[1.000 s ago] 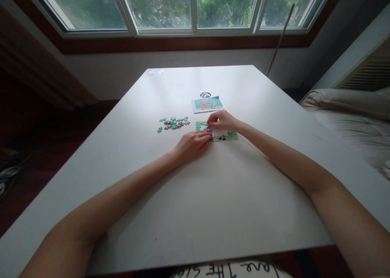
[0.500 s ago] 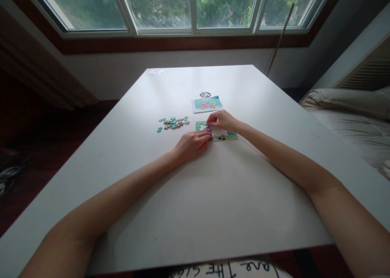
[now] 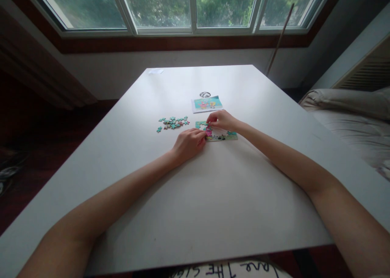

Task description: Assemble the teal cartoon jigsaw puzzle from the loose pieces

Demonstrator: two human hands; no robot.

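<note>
Jigsaw puzzle (image 3: 209, 132) is on the white table (image 3: 207, 196), left hand (image 3: 189, 143) at its near-left edge, right hand (image 3: 222, 119) curled over the puzzle's far side (can't tell if either grips anything). I'd brace low, press gently.

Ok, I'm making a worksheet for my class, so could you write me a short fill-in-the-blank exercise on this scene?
Seen from here, the loose pieces lie to the ____ of the partly built puzzle.
The table is ____ in colour.
Of the puzzle and the picture card, the one nearer the camera is the ____.
Missing words: left; white; puzzle.
</note>
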